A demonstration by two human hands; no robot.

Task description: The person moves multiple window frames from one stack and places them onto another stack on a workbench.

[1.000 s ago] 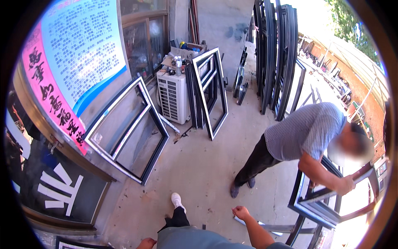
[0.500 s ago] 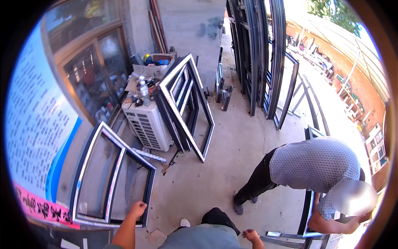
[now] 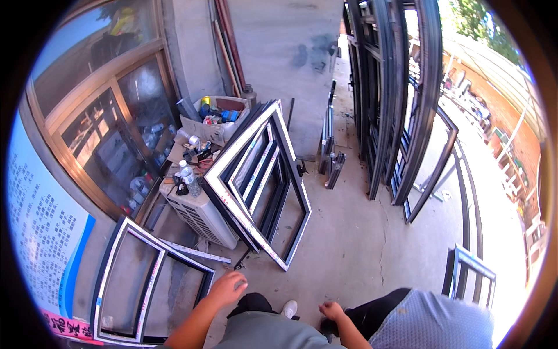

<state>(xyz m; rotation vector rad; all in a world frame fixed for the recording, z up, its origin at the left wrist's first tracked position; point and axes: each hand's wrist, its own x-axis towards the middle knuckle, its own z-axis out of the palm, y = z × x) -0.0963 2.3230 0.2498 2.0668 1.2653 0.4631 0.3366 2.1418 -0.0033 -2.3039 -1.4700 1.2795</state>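
Observation:
My left hand [image 3: 229, 289] is held out in the air, its fingers loosely bent and a little apart, with nothing visible in them. It is nearest to the right end of a two-pane window frame [image 3: 152, 278], dark with white protective strips, which leans at the left; a gap seems to lie between them. My right hand [image 3: 331, 311] hangs in front of my body, fingers curled in, and no object shows in it. Ahead, a stack of window frames [image 3: 283, 232] with white-taped edges leans against a white air-conditioner unit [image 3: 203, 218].
A person in a grey patterned shirt [image 3: 439, 323] is close at my right. Tall dark frame profiles [image 3: 375, 104] stand at the back right, with a smaller frame [image 3: 474, 270] below. A bottle [image 3: 189, 177] and a box of tools [image 3: 218, 128] sit at the unit. Concrete floor [image 3: 349, 250] stretches ahead.
My view has shifted toward the leaning frame stack, which now looks closer. My left hand has moved off the two-pane frame's right side. The other person appears lower and nearer me.

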